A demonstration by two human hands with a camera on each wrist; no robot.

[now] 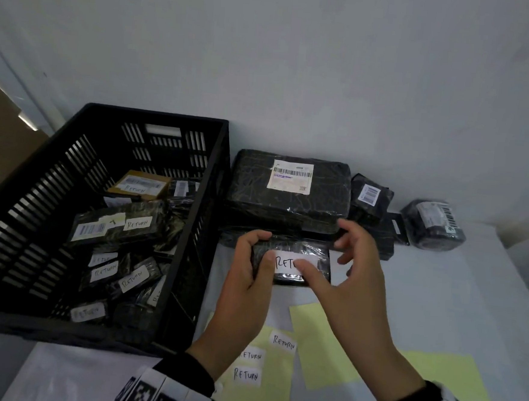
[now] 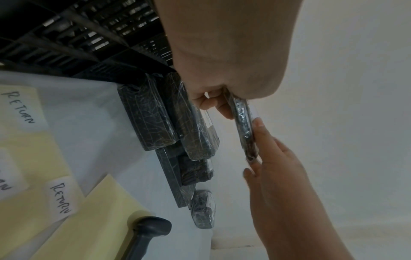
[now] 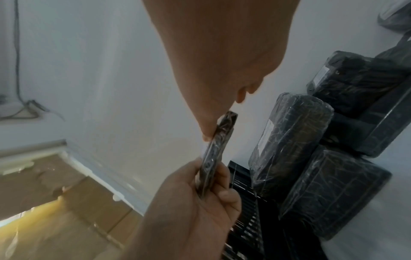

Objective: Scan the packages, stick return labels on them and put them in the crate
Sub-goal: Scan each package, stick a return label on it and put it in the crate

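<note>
My left hand (image 1: 259, 250) grips a small flat black wrapped package (image 1: 292, 276) by its left end, just above the table beside the crate. A white RETURN label (image 1: 287, 261) lies on the package's top face. My right hand (image 1: 325, 248) has its thumb pressing on the label, while its other fingers are spread, apart from the package. The wrist views show the package (image 2: 243, 123) (image 3: 215, 151) edge-on between both hands. The black slatted crate (image 1: 219, 153) at the left holds several labelled packages.
A large black package (image 1: 288, 202) with a barcode label lies behind my hands on another package. Smaller parcels (image 1: 371, 198) and a round one (image 1: 433, 224) sit further right. Yellow backing sheets (image 1: 325, 345) with spare RETURN labels (image 1: 284, 342) lie near me. A handheld scanner (image 2: 144, 234) rests beside them.
</note>
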